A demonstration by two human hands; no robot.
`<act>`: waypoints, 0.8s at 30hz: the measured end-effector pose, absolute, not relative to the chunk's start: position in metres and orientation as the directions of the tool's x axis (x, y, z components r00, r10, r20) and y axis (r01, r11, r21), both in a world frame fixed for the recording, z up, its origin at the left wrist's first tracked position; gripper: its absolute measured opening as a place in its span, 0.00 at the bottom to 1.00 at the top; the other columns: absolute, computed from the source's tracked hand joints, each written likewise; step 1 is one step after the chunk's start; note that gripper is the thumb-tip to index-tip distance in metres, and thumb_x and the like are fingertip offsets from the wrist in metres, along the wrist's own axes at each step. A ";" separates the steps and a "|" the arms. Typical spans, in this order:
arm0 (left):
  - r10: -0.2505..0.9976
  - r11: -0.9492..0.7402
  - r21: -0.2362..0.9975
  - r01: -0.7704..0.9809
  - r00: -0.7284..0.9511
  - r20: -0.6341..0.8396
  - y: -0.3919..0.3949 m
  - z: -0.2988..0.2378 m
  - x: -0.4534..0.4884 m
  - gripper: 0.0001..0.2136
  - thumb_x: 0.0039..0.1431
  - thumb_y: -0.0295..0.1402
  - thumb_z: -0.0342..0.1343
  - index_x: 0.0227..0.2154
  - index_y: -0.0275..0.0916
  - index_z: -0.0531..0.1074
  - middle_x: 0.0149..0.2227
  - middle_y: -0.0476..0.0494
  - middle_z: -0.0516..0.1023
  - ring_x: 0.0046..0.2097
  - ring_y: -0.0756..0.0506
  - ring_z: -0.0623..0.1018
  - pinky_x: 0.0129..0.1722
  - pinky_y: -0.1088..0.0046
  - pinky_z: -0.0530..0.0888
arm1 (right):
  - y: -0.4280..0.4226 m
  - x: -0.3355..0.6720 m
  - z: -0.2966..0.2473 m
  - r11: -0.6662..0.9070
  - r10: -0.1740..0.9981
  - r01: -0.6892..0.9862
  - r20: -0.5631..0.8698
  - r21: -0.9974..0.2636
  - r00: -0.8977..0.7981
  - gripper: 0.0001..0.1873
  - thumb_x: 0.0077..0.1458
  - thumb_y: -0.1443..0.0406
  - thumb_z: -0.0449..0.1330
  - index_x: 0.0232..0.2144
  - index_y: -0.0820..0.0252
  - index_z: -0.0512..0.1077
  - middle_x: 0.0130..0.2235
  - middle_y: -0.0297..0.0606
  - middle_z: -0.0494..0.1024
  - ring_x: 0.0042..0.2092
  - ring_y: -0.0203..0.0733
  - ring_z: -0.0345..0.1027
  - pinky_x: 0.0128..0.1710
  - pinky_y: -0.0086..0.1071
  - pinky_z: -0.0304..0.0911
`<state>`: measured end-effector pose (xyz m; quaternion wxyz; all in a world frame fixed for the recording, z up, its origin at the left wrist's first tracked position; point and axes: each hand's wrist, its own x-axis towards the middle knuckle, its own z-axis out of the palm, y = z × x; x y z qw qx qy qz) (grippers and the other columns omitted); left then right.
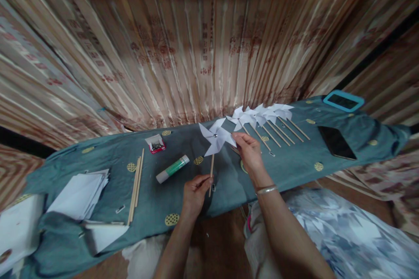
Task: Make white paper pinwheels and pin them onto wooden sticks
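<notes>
A white paper pinwheel (216, 136) with a shiny pin at its centre is held up over the table. My left hand (195, 192) pinches its wooden stick (212, 166) near the lower end. With thumb and fingers, my right hand (247, 148) grips the edge of one paper blade on the right side. Behind my right hand, several similar pinwheels (257, 117) lie in an overlapping row, their sticks pointing toward me. To the left of my left hand lies a green and white glue stick (173, 168). Beyond it sits a small red and white box of pins (156, 144).
Several loose wooden sticks (135, 187) and a stack of white paper (78, 194) lie on the left of the cloth-covered table (229, 192). A white box-like object (21, 222) stands at the far left. A dark phone (336, 142) and a blue-framed device (343, 100) lie at right.
</notes>
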<state>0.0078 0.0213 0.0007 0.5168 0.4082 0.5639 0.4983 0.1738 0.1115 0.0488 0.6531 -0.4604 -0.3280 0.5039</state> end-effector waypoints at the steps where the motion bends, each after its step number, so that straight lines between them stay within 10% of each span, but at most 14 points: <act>1: 0.975 0.171 0.983 -0.060 -0.136 -0.178 0.021 0.001 0.008 0.13 0.39 0.42 0.64 0.27 0.40 0.83 0.22 0.48 0.76 0.27 0.49 0.71 0.31 0.72 0.68 | 0.111 0.173 0.049 0.070 0.961 -0.351 -0.032 -0.934 0.276 0.16 0.34 0.53 0.73 0.22 0.57 0.77 0.19 0.26 0.70 0.22 0.31 0.58 0.25 0.28 0.56; 24: 0.966 0.154 0.984 -0.085 -0.195 -0.168 0.022 0.000 0.008 0.13 0.41 0.41 0.64 0.28 0.40 0.84 0.27 0.44 0.81 0.30 0.46 0.75 0.30 0.72 0.69 | 0.094 0.150 0.055 -0.027 0.989 -0.308 -0.070 -0.951 0.130 0.16 0.34 0.52 0.72 0.18 0.58 0.76 0.19 0.31 0.72 0.25 0.34 0.61 0.27 0.30 0.56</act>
